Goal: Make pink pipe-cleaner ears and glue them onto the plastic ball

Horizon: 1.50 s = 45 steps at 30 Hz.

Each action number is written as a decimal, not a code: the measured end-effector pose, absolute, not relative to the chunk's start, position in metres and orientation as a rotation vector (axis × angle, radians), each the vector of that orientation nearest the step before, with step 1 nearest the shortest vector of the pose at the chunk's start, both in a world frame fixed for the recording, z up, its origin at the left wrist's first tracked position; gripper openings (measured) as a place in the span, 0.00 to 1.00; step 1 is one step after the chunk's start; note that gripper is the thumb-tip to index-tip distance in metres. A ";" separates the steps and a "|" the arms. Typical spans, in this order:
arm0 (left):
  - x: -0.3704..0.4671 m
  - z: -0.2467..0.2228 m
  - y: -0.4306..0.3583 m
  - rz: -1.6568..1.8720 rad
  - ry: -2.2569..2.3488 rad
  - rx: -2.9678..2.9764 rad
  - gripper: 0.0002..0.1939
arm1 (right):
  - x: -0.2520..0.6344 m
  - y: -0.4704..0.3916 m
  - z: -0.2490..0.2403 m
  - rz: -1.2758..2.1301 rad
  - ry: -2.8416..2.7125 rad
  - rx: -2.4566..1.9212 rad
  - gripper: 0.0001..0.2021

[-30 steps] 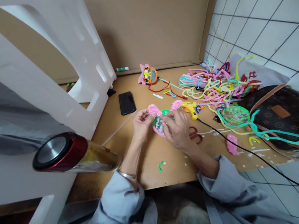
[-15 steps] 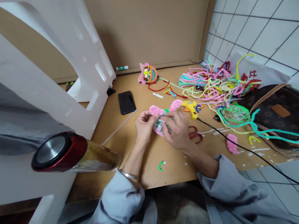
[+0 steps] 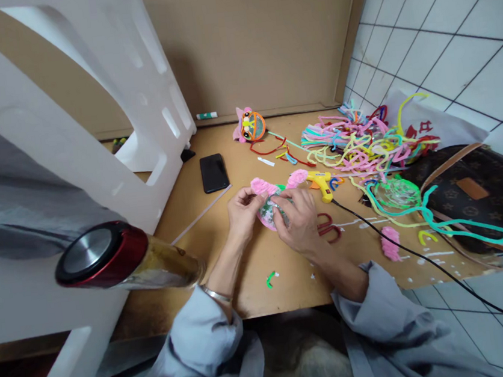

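Observation:
A round pink-rimmed craft piece (image 3: 267, 218) with a grey-green middle and two fluffy pink lobes on top is between my hands. My left hand (image 3: 243, 213) pinches its left edge. Over its right side lies my right hand (image 3: 298, 219), with fingers bent and pressed on its face; the fingers partly hide the middle. Just right of the piece, a yellow glue gun (image 3: 321, 184) rests on the table. Red-handled scissors (image 3: 329, 228) lie beside my right hand, partly covered by it.
Behind stands a finished-looking pink and orange craft face (image 3: 251, 125). A phone (image 3: 214, 173) and a red-capped bottle (image 3: 127, 257) are at left. Tangled pipe cleaners (image 3: 364, 139), a pink fluffy piece (image 3: 390, 243) and a brown bag (image 3: 483, 192) are at right. A black cord (image 3: 394, 242) crosses there.

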<state>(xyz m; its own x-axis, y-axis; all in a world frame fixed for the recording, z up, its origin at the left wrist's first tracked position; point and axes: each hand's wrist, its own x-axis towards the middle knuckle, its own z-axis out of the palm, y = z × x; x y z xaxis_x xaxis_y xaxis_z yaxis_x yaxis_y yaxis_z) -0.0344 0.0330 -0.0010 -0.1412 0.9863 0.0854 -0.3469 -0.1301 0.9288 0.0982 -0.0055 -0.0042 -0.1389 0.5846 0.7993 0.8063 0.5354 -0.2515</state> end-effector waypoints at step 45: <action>-0.037 0.001 0.035 1.544 0.869 0.929 0.18 | 0.098 -0.005 -0.005 -0.252 -1.802 -1.075 0.09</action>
